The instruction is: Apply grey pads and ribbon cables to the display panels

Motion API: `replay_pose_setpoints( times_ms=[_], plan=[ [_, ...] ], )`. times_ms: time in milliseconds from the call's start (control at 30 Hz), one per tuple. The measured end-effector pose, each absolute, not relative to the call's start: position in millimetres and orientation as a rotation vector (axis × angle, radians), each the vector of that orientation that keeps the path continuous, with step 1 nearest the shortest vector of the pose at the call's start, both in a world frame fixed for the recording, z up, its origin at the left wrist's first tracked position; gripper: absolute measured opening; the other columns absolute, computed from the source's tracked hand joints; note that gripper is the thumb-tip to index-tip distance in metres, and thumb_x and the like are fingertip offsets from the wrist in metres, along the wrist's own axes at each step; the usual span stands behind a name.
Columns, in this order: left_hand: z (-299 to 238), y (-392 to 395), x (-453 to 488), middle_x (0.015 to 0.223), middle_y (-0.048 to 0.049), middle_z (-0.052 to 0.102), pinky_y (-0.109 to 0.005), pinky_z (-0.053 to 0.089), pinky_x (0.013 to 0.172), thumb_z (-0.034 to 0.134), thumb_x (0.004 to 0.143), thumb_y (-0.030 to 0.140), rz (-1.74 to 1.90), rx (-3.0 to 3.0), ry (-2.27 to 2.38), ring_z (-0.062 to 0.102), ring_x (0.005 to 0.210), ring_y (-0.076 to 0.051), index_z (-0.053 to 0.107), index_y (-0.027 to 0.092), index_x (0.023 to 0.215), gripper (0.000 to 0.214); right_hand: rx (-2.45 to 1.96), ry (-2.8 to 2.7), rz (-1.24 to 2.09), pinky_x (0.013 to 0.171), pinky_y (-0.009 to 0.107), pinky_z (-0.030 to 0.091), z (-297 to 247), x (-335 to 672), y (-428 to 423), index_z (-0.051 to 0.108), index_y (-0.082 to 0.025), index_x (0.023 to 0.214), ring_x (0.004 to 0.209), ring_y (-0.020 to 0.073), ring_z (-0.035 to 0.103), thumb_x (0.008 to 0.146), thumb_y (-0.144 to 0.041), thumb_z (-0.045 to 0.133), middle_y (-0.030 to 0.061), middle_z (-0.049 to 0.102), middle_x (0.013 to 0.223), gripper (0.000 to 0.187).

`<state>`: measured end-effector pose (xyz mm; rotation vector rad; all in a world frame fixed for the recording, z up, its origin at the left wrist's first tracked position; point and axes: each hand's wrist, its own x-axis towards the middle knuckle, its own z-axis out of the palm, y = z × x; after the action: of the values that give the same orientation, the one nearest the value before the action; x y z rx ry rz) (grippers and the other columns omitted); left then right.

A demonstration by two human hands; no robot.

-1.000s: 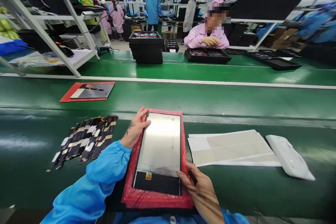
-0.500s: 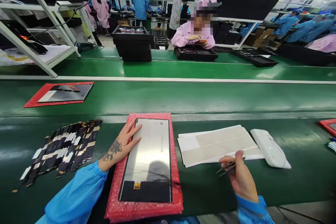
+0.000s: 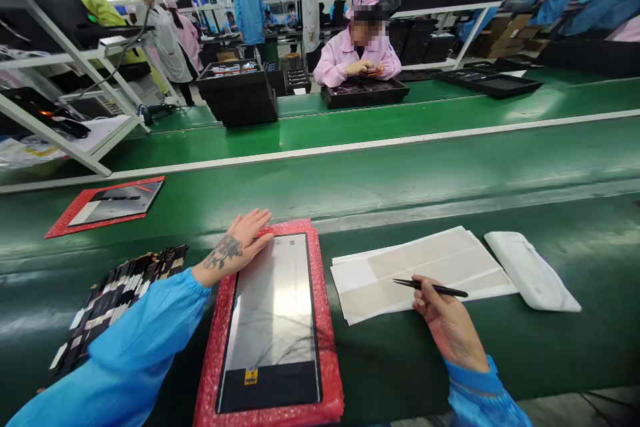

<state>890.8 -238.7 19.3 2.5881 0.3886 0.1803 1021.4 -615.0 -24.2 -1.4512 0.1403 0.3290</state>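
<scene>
A flat display panel (image 3: pixel 273 323) lies on a red bubble-wrap pad (image 3: pixel 327 347) in front of me on the green bench. My left hand (image 3: pixel 240 247) rests flat, fingers out, on the pad's top left corner, touching the panel's edge. My right hand (image 3: pixel 447 320) is closed on thin black tweezers (image 3: pixel 430 288), whose tips point left over a stack of white sheets (image 3: pixel 420 267).
Several black flex strips (image 3: pixel 117 297) are fanned at my left. A white pouch (image 3: pixel 530 270) lies right of the sheets. Another red pad with a panel (image 3: pixel 107 205) sits on the conveyor belt. Across it stand black trays (image 3: pixel 240 90), and a seated person in pink (image 3: pixel 357 53) works.
My right hand left the panel's lower right corner, picked up the tweezers and now holds them level over the white sheets. My left hand slid up to the pad's top corner.
</scene>
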Motion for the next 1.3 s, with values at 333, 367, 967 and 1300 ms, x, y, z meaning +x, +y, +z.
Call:
replay_pose_setpoints(
  times_ms=[333, 367, 967, 1300],
  plan=[
    [18.0, -240.7, 899.9, 0.13, -0.0039, 0.066, -0.044, 0.038, 0.113, 0.044, 0.089, 0.055, -0.023, 2.692, 0.277, 0.056, 0.127, -0.028, 0.07, 0.028, 0.119, 0.048, -1.386, 0.035, 0.492, 0.078, 0.032, 0.061, -32.7, 1020.1, -619.3, 0.076, -0.021, 0.089, 0.088, 0.0217, 0.067, 0.062, -0.055, 0.084, 0.0058, 0.071, 0.102, 0.044],
    [18.3, -244.2, 902.8, 0.128, -0.005, 0.067, -0.05, 0.032, 0.116, 0.048, 0.088, 0.054, 0.034, 2.732, 0.298, 0.054, 0.129, -0.031, 0.073, 0.028, 0.113, 0.044, -1.399, 0.034, 0.501, 0.078, 0.035, 0.061, -33.2, 1019.8, -619.6, 0.074, -0.021, 0.089, 0.087, 0.0227, 0.068, 0.06, -0.057, 0.084, 0.006, 0.072, 0.097, 0.048],
    [-12.7, -390.8, 1021.2, 0.154, -0.0011, 0.04, -0.062, 0.0, 0.118, 0.09, 0.054, 0.031, -0.589, 2.252, -0.657, 0.019, 0.147, -0.041, 0.064, 0.041, 0.125, 0.076, -1.662, -0.052, 0.297, 0.067, 0.036, 0.06, -45.1, 1002.4, -627.0, 0.061, -0.021, 0.085, 0.073, 0.0232, 0.067, 0.076, -0.058, 0.071, 0.0044, 0.067, 0.079, 0.039],
    [-8.0, -396.2, 1025.9, 0.164, -0.0047, 0.013, -0.065, 0.003, 0.117, 0.081, 0.072, 0.038, -0.855, 2.578, -0.95, 0.003, 0.149, -0.042, 0.04, 0.033, 0.148, 0.087, -1.634, -0.061, 0.347, 0.066, 0.039, 0.06, -44.9, 1006.7, -626.0, 0.059, -0.023, 0.084, 0.072, 0.0257, 0.068, 0.075, -0.06, 0.071, 0.006, 0.068, 0.075, 0.04]
  ],
)
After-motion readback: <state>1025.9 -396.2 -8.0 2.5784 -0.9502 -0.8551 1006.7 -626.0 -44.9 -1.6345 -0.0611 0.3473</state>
